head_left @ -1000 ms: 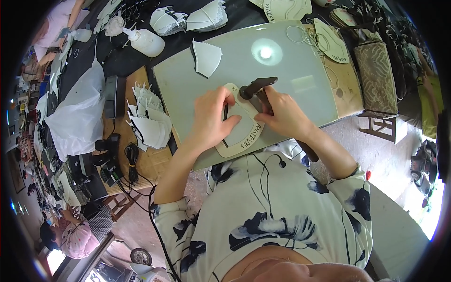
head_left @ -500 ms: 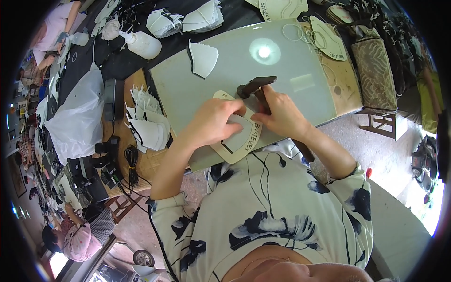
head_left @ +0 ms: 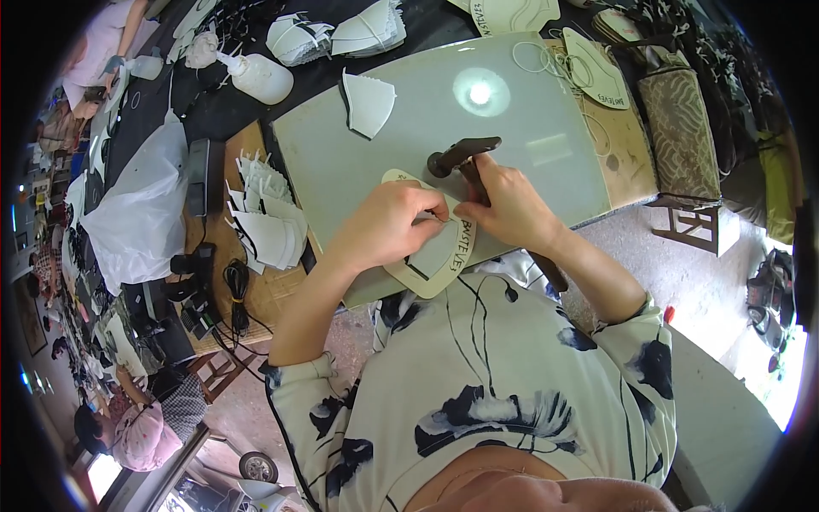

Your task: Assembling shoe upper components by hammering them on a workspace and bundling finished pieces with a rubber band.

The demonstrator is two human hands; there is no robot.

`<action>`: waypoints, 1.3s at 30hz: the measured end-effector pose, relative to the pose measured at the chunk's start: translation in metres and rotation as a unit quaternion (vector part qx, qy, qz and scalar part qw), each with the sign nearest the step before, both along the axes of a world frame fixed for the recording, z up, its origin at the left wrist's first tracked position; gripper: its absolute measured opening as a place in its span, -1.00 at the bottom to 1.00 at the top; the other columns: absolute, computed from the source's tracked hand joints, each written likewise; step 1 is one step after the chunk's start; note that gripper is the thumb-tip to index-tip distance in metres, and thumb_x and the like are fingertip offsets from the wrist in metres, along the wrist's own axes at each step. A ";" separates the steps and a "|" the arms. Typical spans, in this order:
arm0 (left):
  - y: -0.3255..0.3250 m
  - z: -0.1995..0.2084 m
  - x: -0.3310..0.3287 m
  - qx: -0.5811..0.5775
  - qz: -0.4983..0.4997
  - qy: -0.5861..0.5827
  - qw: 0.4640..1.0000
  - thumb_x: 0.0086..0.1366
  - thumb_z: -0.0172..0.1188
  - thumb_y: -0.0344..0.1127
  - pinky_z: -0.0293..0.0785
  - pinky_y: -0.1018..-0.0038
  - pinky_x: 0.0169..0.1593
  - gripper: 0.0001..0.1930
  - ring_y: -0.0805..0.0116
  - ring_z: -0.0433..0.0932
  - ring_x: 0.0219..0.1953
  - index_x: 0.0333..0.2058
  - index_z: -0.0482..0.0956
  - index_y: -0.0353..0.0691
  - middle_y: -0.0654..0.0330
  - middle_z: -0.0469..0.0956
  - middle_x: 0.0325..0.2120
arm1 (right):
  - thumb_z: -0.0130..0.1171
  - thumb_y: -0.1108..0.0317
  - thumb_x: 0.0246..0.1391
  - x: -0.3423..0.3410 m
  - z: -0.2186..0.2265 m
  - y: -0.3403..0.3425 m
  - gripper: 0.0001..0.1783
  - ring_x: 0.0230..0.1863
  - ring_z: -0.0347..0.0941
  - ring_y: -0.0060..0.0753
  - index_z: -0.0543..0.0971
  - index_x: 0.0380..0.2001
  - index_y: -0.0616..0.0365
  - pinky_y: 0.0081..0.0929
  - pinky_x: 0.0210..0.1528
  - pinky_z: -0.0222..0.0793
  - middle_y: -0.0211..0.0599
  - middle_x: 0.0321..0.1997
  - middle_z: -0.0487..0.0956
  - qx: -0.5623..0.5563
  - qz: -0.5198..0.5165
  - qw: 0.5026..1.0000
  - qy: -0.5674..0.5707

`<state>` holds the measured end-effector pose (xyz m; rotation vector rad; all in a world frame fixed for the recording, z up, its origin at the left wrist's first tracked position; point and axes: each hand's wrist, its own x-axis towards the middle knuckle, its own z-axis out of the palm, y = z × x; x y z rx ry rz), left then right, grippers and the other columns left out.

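A cream, curved template (head_left: 444, 277) with dark markings and a narrow slot lies near the front edge of the grey board. Above it my left hand (head_left: 397, 220) is closed in a pinch, thumb and forefinger together near the template's middle; whatever lies between them is too small to make out. My right hand (head_left: 516, 205) is wrapped round a hammer (head_left: 465, 155), its dark head raised just beyond the fingers and its handle running back under the wrist. The right fingertips touch the template's right edge. Part of the template is hidden under the left hand.
The grey board (head_left: 341, 175) carries a white cut piece (head_left: 371, 104). Left of it stand stacked white pieces (head_left: 269, 230), a plastic bag (head_left: 141, 205) and cables. Beyond are a squeeze bottle (head_left: 260, 81) and tied bundles (head_left: 367, 30). Loose elastic loops (head_left: 580, 72) lie at right.
My left thumb and forefinger have come together and lifted slightly toward the template's centre. The right hand and hammer stay almost in place.
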<state>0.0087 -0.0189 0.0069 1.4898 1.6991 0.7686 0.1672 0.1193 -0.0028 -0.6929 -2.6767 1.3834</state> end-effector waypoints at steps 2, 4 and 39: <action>0.000 0.000 0.004 0.006 0.004 0.023 1.000 0.01 0.30 -0.43 0.41 0.35 -0.38 -0.84 0.19 0.53 -0.47 -0.38 0.56 -0.27 0.11 0.54 -0.50 | 0.33 0.45 -0.17 0.000 -0.001 0.000 -0.47 -0.43 0.50 -0.02 0.34 -0.11 0.32 -0.26 -0.34 0.39 -0.13 -0.52 0.53 0.001 0.000 1.000 0.001; -0.001 0.002 0.010 0.002 0.023 0.066 0.998 0.00 0.33 -0.39 0.42 0.30 -0.31 -0.73 0.12 0.54 -0.35 -0.31 0.50 -0.30 0.09 0.55 -0.40 | 0.33 0.45 -0.17 -0.001 -0.001 0.000 -0.48 -0.43 0.50 -0.02 0.34 -0.12 0.32 -0.26 -0.34 0.39 -0.13 -0.52 0.53 0.007 0.007 1.000 0.001; -0.016 -0.020 0.021 0.125 0.283 0.168 0.936 0.07 0.25 -0.48 0.31 0.34 -0.18 -0.88 0.24 0.47 -0.31 -0.37 0.55 -0.22 0.22 0.50 -0.41 | 0.07 0.22 0.20 -0.010 0.027 0.020 -0.78 -0.59 0.49 -0.05 0.38 -0.33 0.16 -0.23 -0.58 0.38 -0.22 -0.57 0.54 0.257 0.198 0.937 -0.132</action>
